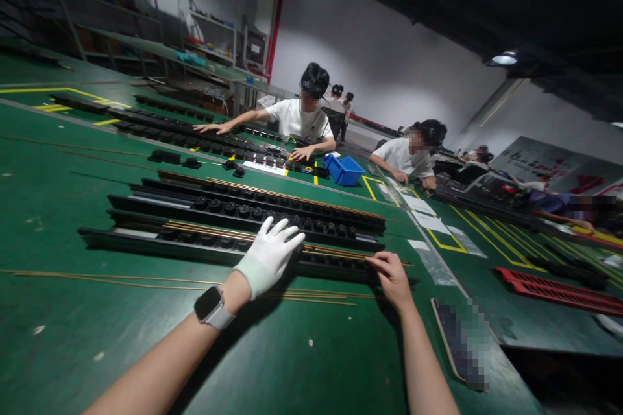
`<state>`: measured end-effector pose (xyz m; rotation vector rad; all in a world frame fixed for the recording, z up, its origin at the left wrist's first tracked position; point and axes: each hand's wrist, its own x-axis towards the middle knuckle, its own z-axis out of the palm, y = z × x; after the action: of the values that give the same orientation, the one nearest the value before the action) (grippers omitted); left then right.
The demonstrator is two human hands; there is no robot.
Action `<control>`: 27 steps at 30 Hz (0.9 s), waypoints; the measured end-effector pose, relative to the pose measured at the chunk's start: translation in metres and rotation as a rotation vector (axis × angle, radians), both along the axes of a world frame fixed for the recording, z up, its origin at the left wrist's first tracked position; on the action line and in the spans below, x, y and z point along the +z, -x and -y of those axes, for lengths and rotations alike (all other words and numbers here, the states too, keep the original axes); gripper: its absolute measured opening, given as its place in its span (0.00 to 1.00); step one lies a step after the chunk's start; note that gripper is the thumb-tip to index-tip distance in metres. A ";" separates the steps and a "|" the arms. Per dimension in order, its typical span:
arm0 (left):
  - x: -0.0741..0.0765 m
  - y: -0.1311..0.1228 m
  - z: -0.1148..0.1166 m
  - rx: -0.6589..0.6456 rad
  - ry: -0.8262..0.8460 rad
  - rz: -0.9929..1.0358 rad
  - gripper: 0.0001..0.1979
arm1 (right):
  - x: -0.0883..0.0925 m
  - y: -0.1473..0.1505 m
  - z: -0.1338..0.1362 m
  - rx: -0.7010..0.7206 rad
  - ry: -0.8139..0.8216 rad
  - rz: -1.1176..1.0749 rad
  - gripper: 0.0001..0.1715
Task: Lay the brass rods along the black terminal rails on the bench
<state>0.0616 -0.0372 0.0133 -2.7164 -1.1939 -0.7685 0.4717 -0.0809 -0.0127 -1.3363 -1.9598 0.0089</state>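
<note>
My left hand (270,257), in a white glove, rests with fingers spread over the nearest black channel rail (195,241). Thin brass-coloured rods (335,251) run lengthwise along this rail and pass beneath the glove. At the rail's right end my bare right hand (390,277) pinches the tip of a brass rod between thumb and fingers. Behind lie more black rails (160,205), one showing a row of round black parts (243,210). Loose brass rods (311,296) lie on the green table in front of the nearest rail. The glove hides part of the rail.
A phone (457,343) lies right of my right arm on the green table (97,331). Beyond the rails stand a blue bin (344,170) and black strip assemblies (204,139). Co-workers (302,118) sit across the table. A red slotted part (555,290) lies at right.
</note>
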 end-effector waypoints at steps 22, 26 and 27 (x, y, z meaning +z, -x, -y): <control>-0.021 -0.013 0.003 -0.059 0.042 -0.094 0.26 | -0.013 -0.006 -0.006 -0.020 -0.106 0.098 0.24; -0.022 -0.012 0.004 -0.050 0.029 -0.079 0.25 | -0.010 -0.006 -0.005 -0.063 -0.130 0.236 0.23; -0.021 -0.012 0.004 -0.047 0.028 -0.078 0.25 | -0.009 -0.005 -0.004 -0.063 -0.133 0.254 0.24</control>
<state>0.0739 -0.0416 -0.0077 -2.7779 -1.1374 -0.6494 0.4766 -0.0765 -0.0215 -1.3645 -2.0850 -0.3306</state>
